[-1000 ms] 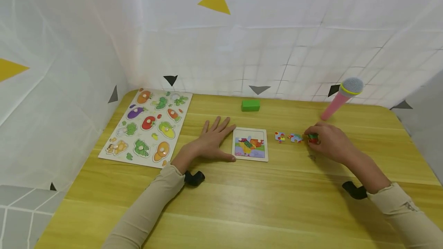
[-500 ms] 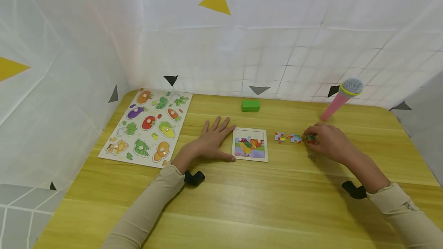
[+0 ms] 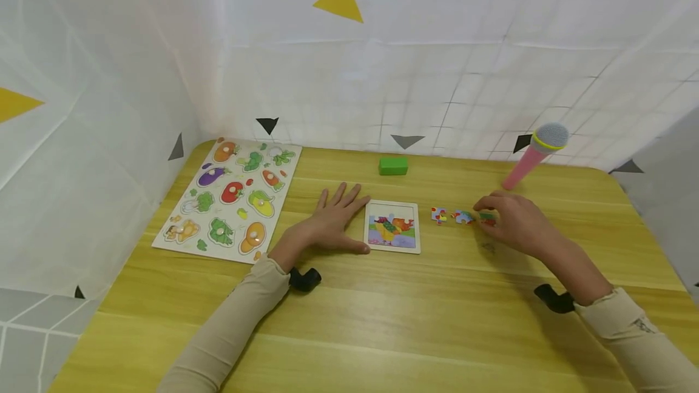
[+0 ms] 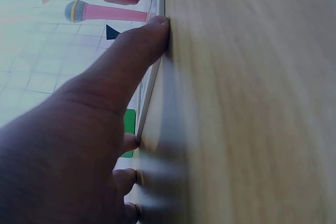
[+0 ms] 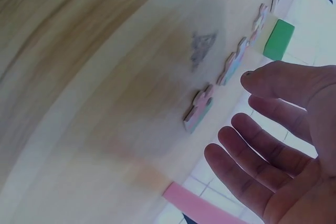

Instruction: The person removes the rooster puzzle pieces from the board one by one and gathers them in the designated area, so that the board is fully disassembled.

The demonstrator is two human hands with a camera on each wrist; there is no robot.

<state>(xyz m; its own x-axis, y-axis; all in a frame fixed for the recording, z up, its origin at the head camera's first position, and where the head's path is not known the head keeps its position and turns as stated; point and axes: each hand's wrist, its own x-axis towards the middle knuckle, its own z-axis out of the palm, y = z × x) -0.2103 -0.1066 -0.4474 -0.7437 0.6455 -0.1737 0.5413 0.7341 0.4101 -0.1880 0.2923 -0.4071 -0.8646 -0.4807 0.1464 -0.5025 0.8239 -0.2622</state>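
Note:
My left hand lies flat on the table with fingers spread, its thumb and forefinger at the left edge of a small wooden puzzle tray. A bird picture, partly filled in, shows inside the tray. To the tray's right, three jigsaw pieces lie in a row: a blue-and-red piece, a blue piece and a green-and-red piece. Over the last one hovers my right hand. In the right wrist view its fingers are loosely bent with nothing between them, apart from the green-and-red piece.
A vegetable peg puzzle board lies at the left. Behind the tray sits a green block. A pink toy microphone stands at the back right, beyond my right hand. A white sheet backs the table.
The fingers of my right hand have come off the green-and-red piece, which lies slightly closer to the blue piece. My left hand and the tray have stayed in place.

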